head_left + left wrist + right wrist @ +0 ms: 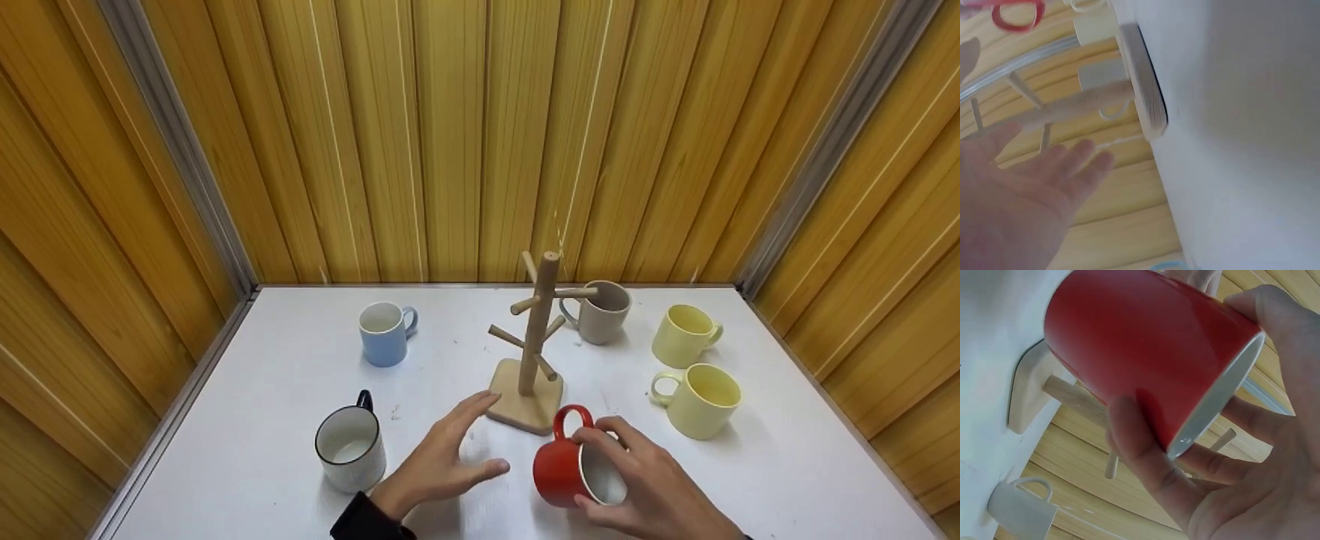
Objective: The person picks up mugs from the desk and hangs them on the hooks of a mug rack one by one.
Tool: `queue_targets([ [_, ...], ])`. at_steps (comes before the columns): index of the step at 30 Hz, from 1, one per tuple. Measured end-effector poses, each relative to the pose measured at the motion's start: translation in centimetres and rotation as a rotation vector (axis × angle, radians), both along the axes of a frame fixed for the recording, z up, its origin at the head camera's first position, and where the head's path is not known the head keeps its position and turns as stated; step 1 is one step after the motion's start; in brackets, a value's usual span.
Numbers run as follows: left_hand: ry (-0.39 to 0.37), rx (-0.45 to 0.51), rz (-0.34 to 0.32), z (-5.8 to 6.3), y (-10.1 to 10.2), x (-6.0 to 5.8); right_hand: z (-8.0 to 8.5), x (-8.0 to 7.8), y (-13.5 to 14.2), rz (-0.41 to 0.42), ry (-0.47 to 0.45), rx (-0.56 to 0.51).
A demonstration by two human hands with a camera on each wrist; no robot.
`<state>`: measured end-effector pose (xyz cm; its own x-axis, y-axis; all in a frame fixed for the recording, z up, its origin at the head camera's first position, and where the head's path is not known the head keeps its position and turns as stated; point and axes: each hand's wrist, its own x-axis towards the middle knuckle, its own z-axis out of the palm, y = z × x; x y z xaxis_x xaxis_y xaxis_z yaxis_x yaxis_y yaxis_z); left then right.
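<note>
My right hand (641,476) grips a red mug (556,471) by its rim, thumb and fingers on either side. The mug is tilted, its white inside facing right and its handle pointing away from me. In the right wrist view the red mug (1145,343) fills the middle, with fingers around its open end. My left hand (448,456) hovers to the left of the mug, fingers extended and thumb apart, touching nothing. Just beyond both hands stands a wooden mug tree (534,337) with several bare pegs; the left wrist view shows its post (1081,103) behind the left hand (1022,191).
A white mug with a black rim (351,450) stands near left, a blue mug (384,335) farther back. Behind the tree is a grey-brown mug (600,315). Two yellow mugs (684,336) stand at right. Wood-patterned walls (450,150) enclose the white table (262,375).
</note>
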<state>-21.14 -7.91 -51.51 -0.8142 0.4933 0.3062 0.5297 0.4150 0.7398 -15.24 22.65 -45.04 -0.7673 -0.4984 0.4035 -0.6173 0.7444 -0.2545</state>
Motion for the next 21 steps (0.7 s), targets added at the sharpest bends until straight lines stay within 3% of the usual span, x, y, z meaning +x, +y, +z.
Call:
queue_targets([
  [4, -0.130, 0.139, -0.151, -0.4, 0.9, 0.2, 0.1, -0.2, -0.6, 0.013, 0.012, -0.072],
  [7, -0.226, 0.193, -0.195, -0.5, 1.5, 0.4, 0.1, -0.4, -0.9, 0.051, 0.030, -0.129],
  [15, -0.398, 0.404, -0.214, -0.2, 2.8, 0.6, -0.4, -1.5, -1.6, 0.241, 0.161, -0.277],
  [21, -0.406, 0.429, -0.163, 0.0, 3.2, 0.6, -1.0, -1.9, -1.9, 0.269, 0.100, -0.326],
])
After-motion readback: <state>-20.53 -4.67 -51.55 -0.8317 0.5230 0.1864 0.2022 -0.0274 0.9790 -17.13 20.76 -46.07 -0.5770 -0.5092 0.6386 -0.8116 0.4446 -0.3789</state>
